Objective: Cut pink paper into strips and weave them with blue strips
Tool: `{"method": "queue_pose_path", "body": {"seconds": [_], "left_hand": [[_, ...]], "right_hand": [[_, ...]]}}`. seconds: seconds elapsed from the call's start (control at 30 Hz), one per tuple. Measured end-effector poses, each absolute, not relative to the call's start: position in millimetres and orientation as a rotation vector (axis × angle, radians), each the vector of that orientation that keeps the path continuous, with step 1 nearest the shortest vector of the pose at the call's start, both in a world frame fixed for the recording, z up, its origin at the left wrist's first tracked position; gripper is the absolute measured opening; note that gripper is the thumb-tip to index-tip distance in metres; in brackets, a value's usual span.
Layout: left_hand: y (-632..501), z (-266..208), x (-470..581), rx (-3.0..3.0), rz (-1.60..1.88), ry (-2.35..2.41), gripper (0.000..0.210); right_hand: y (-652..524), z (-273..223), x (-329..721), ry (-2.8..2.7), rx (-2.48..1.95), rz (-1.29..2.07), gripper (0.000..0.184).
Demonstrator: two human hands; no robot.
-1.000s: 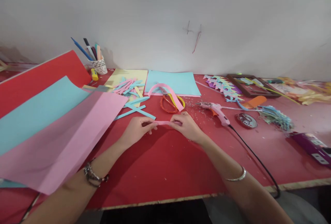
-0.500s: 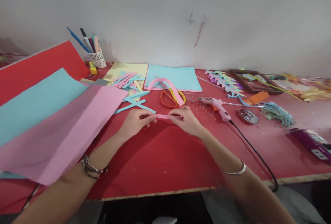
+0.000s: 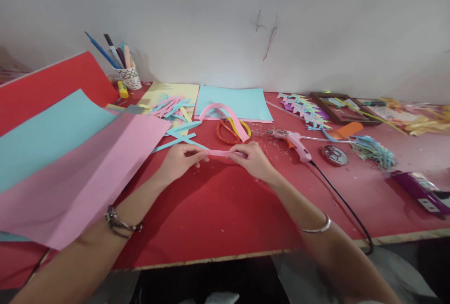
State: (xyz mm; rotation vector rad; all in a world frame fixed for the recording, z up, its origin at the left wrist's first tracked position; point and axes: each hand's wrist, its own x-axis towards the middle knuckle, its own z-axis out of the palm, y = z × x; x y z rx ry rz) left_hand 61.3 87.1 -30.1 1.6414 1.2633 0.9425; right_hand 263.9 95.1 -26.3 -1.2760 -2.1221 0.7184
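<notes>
Between my two hands a narrow pink paper strip (image 3: 218, 153) is stretched level, just above the red table. My left hand (image 3: 181, 159) pinches its left end between thumb and fingers. The right end is pinched by my right hand (image 3: 253, 159), whose fingers hide part of it. Just beyond my hands, a wider curved pink strip (image 3: 230, 109) lies over scissors (image 3: 225, 134) with red and yellow handles. Loose blue paper strips (image 3: 177, 141) lie crossed beside my left hand.
Large pink paper (image 3: 105, 173) and blue paper sheets (image 3: 45, 140) lie left. Cut strips (image 3: 172, 107) and blue sheets (image 3: 234, 100) sit behind. A corded pink glue gun (image 3: 291, 142), round tin (image 3: 334, 155) and purple device (image 3: 420, 191) are right. A pen cup (image 3: 129, 78) stands at the wall.
Both hands keep their pinch on the pink strip, which looks slightly more drawn out between them. The whole view has shifted a little; nothing else has visibly moved.
</notes>
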Motion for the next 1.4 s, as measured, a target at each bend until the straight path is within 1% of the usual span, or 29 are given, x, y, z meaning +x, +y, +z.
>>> {"method": "queue_pose_path", "body": {"seconds": [0.2, 0.4, 0.57, 0.77, 0.93, 1.07, 1.4], "left_hand": [[92.8, -29.3, 53.7, 1.691, 0.983, 1.299, 0.023], [95.2, -32.7, 49.1, 1.667, 1.010, 1.342, 0.024], [97.6, -27.8, 44.4, 1.588, 1.005, 1.381, 0.021], [99.8, -21.4, 39.1, 1.540, 1.002, 1.408, 0.021], [100.7, -21.5, 37.1, 1.534, 1.034, 1.413, 0.021], [100.7, -22.5, 36.4, 1.520, 1.046, 1.420, 0.021], [101.4, -19.9, 35.1, 1.458, 1.086, 1.412, 0.020]], "right_hand": [[99.8, -25.3, 272.1, -1.936, -1.340, 0.795, 0.027], [101.7, -25.4, 274.0, -1.899, -1.360, 0.847, 0.020], [105.1, -25.1, 279.4, -1.879, -1.362, 0.792, 0.023], [106.6, -24.0, 279.5, -1.647, -1.275, 1.077, 0.030], [106.8, -24.3, 276.7, -1.461, -1.219, 1.164, 0.031], [105.7, -23.8, 275.2, -1.468, -1.254, 1.102, 0.035], [100.3, -19.3, 276.1, -1.714, -1.296, 0.792, 0.035]]}}
